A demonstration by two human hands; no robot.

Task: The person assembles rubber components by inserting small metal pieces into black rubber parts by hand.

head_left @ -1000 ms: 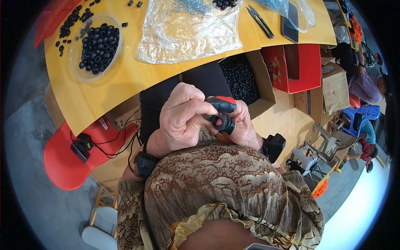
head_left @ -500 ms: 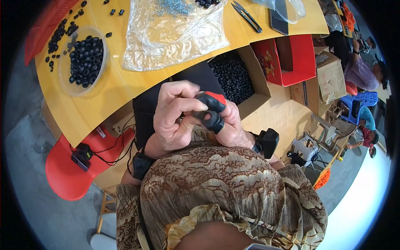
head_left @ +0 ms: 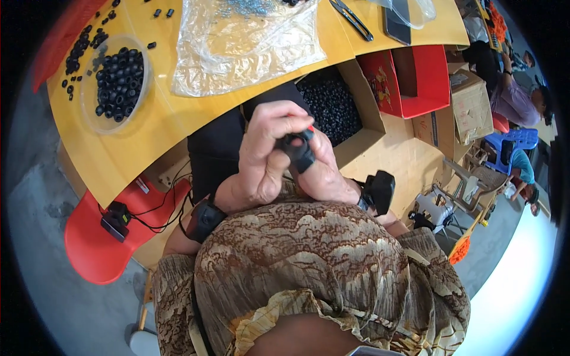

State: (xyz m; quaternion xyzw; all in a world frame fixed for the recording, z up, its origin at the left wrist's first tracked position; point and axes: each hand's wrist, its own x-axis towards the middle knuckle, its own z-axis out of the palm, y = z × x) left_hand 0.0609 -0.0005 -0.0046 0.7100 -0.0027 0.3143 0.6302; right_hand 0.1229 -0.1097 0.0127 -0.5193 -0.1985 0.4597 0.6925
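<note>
In front of my chest, above my lap, my two hands are pressed together. My left hand (head_left: 261,151) is closed, its fingertips and thumb meeting the right hand's fingers. My right hand (head_left: 323,172) is pinched too; black finger covers (head_left: 304,159) wrap its thumb and forefinger, with a bit of red at the forefinger's side. The fingertips are smeared and overlapping, so any small piece between them cannot be made out. Beyond the hands, a cardboard box (head_left: 371,133) holds many small black pieces (head_left: 329,104).
A clear round tub (head_left: 146,89) of black ring-shaped pieces stands on the yellow table (head_left: 136,151), loose ones beside it. A clear plastic sheet (head_left: 237,71), thread snips (head_left: 353,22) and a phone (head_left: 396,26) lie there. A red box (head_left: 424,83) is at right, a red stool (head_left: 95,249) at left.
My left hand has moved right and closed further over the right hand's covered fingertips. My right hand has turned slightly, hiding most of the red patch. The view has shifted a little.
</note>
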